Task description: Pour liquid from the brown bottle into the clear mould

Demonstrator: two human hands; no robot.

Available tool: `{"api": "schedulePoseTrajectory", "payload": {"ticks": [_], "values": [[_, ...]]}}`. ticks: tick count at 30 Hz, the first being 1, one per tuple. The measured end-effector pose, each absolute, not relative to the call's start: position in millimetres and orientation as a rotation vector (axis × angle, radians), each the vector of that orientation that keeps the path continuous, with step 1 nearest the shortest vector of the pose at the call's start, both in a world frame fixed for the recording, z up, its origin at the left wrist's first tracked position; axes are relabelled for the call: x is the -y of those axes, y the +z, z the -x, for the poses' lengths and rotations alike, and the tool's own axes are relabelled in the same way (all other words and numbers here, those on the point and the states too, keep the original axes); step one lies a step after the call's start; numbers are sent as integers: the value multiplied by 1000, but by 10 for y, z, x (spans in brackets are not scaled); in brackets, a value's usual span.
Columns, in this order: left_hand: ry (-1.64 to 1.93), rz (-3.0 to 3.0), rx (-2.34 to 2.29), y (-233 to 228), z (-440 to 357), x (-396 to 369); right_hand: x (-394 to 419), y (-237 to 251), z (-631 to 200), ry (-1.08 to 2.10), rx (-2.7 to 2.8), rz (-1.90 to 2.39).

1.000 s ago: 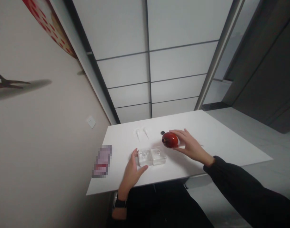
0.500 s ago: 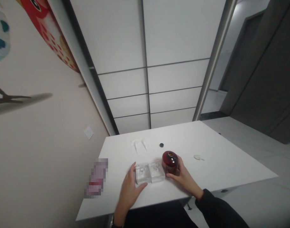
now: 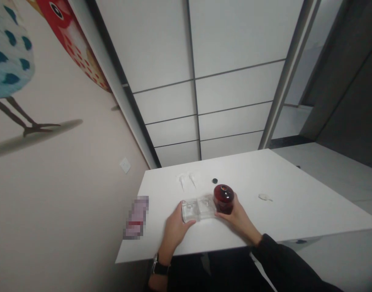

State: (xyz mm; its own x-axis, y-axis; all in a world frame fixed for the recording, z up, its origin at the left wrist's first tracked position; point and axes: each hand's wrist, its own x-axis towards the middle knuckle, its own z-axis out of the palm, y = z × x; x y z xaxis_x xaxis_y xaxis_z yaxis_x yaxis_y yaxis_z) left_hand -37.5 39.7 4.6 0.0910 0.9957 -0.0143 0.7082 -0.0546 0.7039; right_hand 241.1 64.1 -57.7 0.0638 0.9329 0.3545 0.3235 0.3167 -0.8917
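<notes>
Presumably slippery, the glossy dark-red round bottle (image 3: pixel 224 199), best held around its sides, fills the right grip (image 3: pixel 237 215); the left grip (image 3: pixel 176 228) holds clear boxy plasticware (image 3: pixel 190 209).

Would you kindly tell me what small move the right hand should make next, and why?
I would probably steady the dark red bottle upright on the white table before the right hand loosens: its top opening looks uncapped, the small black cap lies apart beyond it, and the clear containers sit close beside it, where a wobble might knock them.
</notes>
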Motion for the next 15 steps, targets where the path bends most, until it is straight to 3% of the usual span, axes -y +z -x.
{"api": "schedulePoseTrajectory", "payload": {"ticks": [15], "values": [[736,-1843,-1703,12,429,-753,-1062,-620,-2374,638,1540,1106]]}}
